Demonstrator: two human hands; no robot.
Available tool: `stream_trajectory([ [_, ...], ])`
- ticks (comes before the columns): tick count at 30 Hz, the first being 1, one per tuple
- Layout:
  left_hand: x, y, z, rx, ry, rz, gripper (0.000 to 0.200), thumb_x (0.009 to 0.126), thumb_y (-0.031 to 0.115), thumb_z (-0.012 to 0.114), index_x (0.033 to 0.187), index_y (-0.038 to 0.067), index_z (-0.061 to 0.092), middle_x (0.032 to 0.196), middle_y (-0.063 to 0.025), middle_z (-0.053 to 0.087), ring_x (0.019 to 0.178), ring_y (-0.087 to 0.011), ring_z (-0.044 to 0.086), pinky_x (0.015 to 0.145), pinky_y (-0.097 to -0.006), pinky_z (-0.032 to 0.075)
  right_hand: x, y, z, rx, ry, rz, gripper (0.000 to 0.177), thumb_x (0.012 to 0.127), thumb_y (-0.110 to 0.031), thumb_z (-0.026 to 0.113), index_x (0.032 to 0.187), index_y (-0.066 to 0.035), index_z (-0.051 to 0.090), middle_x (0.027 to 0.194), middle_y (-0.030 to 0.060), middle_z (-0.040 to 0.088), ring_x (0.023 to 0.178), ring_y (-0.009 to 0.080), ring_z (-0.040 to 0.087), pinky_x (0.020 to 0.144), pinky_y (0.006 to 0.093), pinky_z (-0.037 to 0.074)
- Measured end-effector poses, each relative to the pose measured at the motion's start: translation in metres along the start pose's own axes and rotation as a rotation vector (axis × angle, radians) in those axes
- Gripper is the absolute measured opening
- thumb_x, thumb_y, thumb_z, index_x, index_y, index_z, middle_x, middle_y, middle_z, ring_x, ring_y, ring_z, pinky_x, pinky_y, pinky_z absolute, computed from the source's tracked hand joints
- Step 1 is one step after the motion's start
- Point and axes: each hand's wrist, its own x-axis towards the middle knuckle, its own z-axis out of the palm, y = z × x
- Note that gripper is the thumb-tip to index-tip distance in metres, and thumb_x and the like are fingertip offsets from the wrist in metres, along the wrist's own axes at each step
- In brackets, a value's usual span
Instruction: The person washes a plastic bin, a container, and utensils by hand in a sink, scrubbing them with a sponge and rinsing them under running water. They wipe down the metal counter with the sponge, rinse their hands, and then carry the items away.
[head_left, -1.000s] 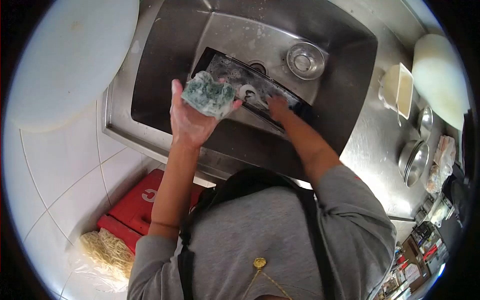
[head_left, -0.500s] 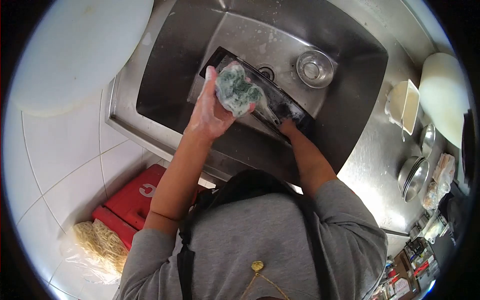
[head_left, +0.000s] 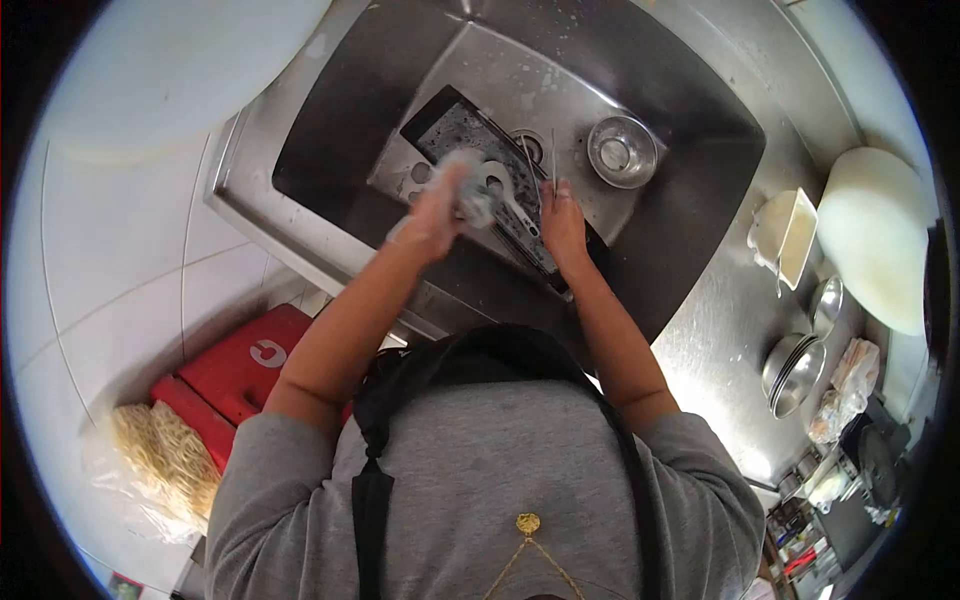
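In the sink [head_left: 690, 170], a long black tray [head_left: 445, 122] lies slantwise with wet, soapy patches. My left hand [head_left: 432, 222] is closed around a soapy scrubbing pad [head_left: 474, 190], smeared by motion above the tray. A pale spoon-like utensil [head_left: 516, 205] lies over the tray between my hands, its slotted handle end toward my right hand [head_left: 564, 222]. That hand is closed on two thin metallic sticks [head_left: 554, 155], which point up and away toward the drain [head_left: 528, 148]. A metal bowl [head_left: 621, 152] rests on the sink floor to the right.
On the right counter stand a cream container [head_left: 785, 238], stacked metal bowls [head_left: 795, 375] and a big white rounded vessel [head_left: 872, 235]. A large white round thing [head_left: 180, 70] overhangs the upper left. Below left are a red box [head_left: 240, 365] and bagged noodles [head_left: 165, 455].
My left hand has turned the scrubbing pad from palm-up to facing down over the tray. My right hand has risen from the tray's lower end and now shows thin sticks in its grip.
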Motion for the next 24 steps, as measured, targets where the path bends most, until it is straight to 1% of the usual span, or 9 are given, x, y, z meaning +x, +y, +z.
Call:
stream_trajectory([
  [2,0.015,-0.039,0.012,0.444,-0.109,0.074,0.046,0.095,0.037,0.042,0.134,0.014,0.037,0.127,-0.0101,0.045,0.112,-0.0249,0.045,0.089,-0.0437,0.043,-0.012,-0.047,-0.017,0.036,0.014,-0.055,0.028,0.091,-0.026,0.049,0.106,-0.002,0.052,0.077,0.0245,0.062,0.075,0.0435,0.061,0.068,0.0518,0.044],
  [4,0.030,-0.056,0.024,0.855,-0.110,0.864,0.029,0.091,0.021,0.048,0.117,0.010,0.050,0.112,-0.0137,0.048,0.103,-0.0281,0.047,0.086,-0.0380,0.041,-0.021,-0.065,-0.025,0.056,0.028,-0.157,0.030,0.088,-0.022,0.053,0.111,-0.004,0.048,0.074,0.0232,0.062,0.073,0.0422,0.061,0.065,0.0509,0.045],
  [5,0.031,-0.054,0.022,1.046,-0.086,1.038,0.024,0.088,0.016,0.050,0.110,0.008,0.054,0.105,-0.0150,0.049,0.099,-0.0299,0.048,0.085,-0.0377,0.041,-0.025,-0.070,-0.028,0.067,0.035,-0.204,0.032,0.086,-0.020,0.055,0.113,-0.005,0.047,0.073,0.0226,0.062,0.071,0.0416,0.061,0.063,0.0505,0.045],
  [8,0.020,-0.032,0.028,0.642,-0.064,0.746,0.017,0.083,0.014,0.052,0.097,0.005,0.058,0.092,-0.0166,0.049,0.092,-0.0338,0.050,0.082,-0.0400,0.043,-0.043,-0.075,-0.031,-0.008,0.094,-0.364,0.036,0.082,-0.015,0.057,0.114,-0.005,0.044,0.069,0.0208,0.061,0.064,0.0400,0.061,0.057,0.0485,0.046],
  [12,0.033,-0.018,0.019,1.227,-0.054,1.010,0.020,0.083,0.018,0.054,0.097,0.005,0.060,0.106,-0.0166,0.056,0.093,-0.0370,0.055,0.076,-0.0397,0.046,-0.058,-0.078,-0.036,0.001,0.174,-0.354,0.034,0.081,-0.013,0.057,0.111,-0.004,0.044,0.064,0.0193,0.060,0.059,0.0388,0.060,0.053,0.0473,0.046],
  [15,0.047,0.004,0.015,1.129,-0.043,0.759,0.022,0.084,0.016,0.055,0.103,0.005,0.059,0.114,-0.0171,0.055,0.097,-0.0369,0.055,0.079,-0.0372,0.046,-0.067,-0.077,-0.043,-0.144,0.207,-0.452,0.038,0.079,-0.010,0.058,0.114,-0.005,0.043,0.065,0.0183,0.061,0.060,0.0378,0.061,0.054,0.0466,0.047],
  [19,0.049,-0.026,0.035,0.664,0.093,0.811,0.023,0.085,0.015,0.055,0.102,0.000,0.058,0.101,-0.0148,0.061,0.092,-0.0293,0.060,0.080,-0.0345,0.046,-0.064,-0.071,-0.051,-0.265,0.255,-0.451,0.036,0.077,-0.010,0.060,0.110,-0.007,0.046,0.060,0.0152,0.059,0.055,0.0358,0.060,0.049,0.0452,0.046],
  [22,0.034,-0.035,0.041,0.358,0.000,0.594,0.023,0.085,0.015,0.056,0.100,-0.002,0.058,0.096,-0.0129,0.062,0.091,-0.0265,0.060,0.081,-0.0335,0.045,-0.065,-0.063,-0.055,-0.305,0.265,-0.502,0.032,0.076,-0.010,0.060,0.106,-0.007,0.048,0.057,0.0143,0.058,0.052,0.0349,0.059,0.048,0.0446,0.045],
  [24,0.046,-0.025,0.035,0.610,0.070,0.659,0.023,0.084,0.015,0.055,0.101,-0.001,0.058,0.097,-0.0155,0.062,0.093,-0.0284,0.060,0.082,-0.0338,0.046,-0.067,-0.062,-0.057,-0.332,0.263,-0.558,0.030,0.077,-0.011,0.060,0.104,-0.007,0.048,0.057,0.0144,0.058,0.052,0.0346,0.059,0.047,0.0445,0.045],
])
